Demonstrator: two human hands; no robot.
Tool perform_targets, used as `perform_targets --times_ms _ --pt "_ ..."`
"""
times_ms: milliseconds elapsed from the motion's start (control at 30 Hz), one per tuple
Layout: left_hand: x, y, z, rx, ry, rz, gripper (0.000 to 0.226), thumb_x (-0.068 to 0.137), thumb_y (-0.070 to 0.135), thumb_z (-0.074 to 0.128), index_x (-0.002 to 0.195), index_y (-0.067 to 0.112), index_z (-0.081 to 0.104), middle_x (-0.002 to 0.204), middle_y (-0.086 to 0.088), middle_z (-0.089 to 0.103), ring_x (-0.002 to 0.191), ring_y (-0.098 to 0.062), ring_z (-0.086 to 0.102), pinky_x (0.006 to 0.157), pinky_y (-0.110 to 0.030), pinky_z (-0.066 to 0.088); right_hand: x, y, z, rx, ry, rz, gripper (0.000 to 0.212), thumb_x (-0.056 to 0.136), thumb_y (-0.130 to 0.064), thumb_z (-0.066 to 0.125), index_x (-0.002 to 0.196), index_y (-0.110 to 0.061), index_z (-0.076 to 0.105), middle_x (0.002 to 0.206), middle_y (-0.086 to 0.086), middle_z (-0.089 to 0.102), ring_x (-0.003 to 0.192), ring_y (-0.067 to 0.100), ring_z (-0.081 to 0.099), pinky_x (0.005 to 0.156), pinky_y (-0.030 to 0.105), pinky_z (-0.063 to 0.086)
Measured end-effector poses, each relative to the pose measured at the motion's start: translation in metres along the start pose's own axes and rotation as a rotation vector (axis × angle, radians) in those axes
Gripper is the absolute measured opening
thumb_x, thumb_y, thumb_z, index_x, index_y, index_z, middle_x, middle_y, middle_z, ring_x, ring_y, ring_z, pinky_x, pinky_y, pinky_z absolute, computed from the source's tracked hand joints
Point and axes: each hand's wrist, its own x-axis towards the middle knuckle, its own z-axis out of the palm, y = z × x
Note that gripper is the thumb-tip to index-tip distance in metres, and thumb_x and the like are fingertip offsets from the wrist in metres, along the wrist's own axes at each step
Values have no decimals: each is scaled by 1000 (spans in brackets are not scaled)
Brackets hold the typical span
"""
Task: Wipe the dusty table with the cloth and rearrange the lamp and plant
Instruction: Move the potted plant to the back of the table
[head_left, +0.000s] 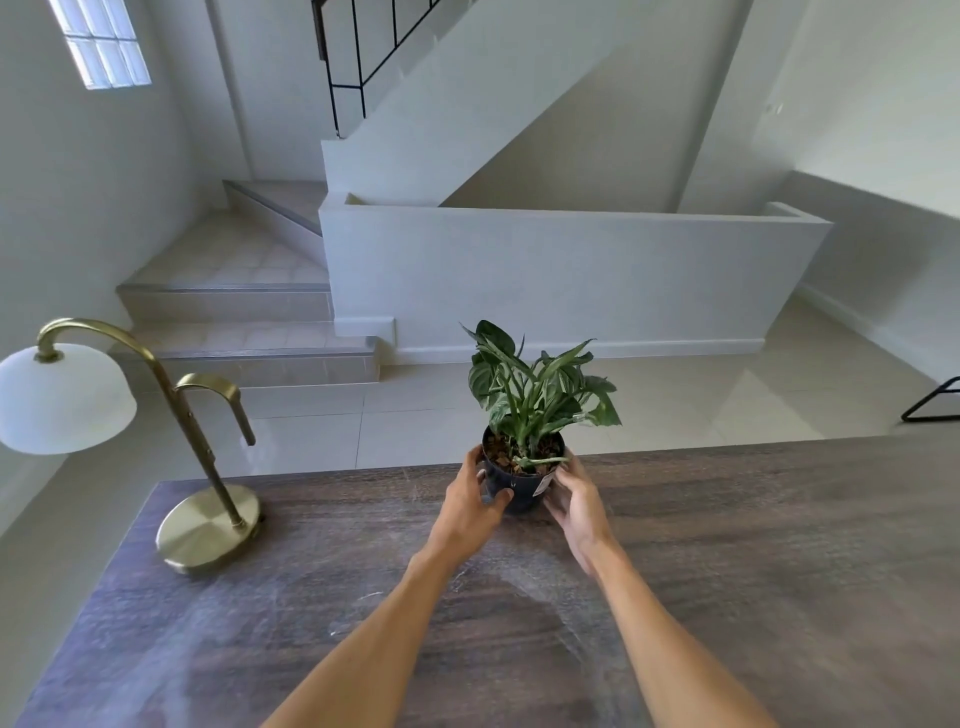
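Both hands are grasping the potted plant (530, 415) by its dark plastic pot: the left hand (475, 506) is curling around the pot's left side with the thumb across the front, while the right hand (574, 501) is cupping the right side, fingers partly covering a small white label (544, 486). The label is too small to read; no other writing is showing. The pot is resting on or just above the desk (779, 545), close to the far edge.

Well to the left of the plant, the brass lamp (208, 525) with its white glass shade is standing near the desk's left corner. Beyond the plant, a low white wall and tiled stairs are rising.

Progress, as judged: pale dust streaks and smears are showing across the wood surface nearer than the plant, so wiping appears unfinished or not begun. No cloth is in view. The plant is apparently being repositioned; the lamp's rearrangement and the wiping seem to remain.
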Motion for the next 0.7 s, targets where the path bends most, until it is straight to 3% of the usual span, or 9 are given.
perform_targets --times_ms 67,233,433,700 --pt "0 -1 1 22 -9 5 67 92 12 66 145 30 30 131 9 60 125 -2 47 110 -40 44 1 1 -1 23 18 27 40 102 -12 41 120 -44 57 130 -2 66 125 17 56 114 42 36" --pt "-6 6 0 98 -18 32 66 96 17 61 151 25 24 140 0 57 119 -1 46 98 -23 37 -3 -3 0 78 34 61 38 100 -12 43 117 -41 59 132 3 64 123 18 56 115 42 35" --pt "-17 7 -9 68 -101 -15 71 98 13 56 156 26 17 147 -4 50 135 -22 48 106 -31 38 -15 -7 5 57 26 59 39 101 -8 40 112 -40 59 124 -4 64 126 16 53 114 43 35" --pt "-20 13 -9 62 -168 -81 68 101 16 49 156 28 11 148 -6 49 138 -25 44 102 -29 33 -26 0 8 23 40 64 43 101 -8 40 128 -39 52 135 -3 59 133 18 48 118 47 31"
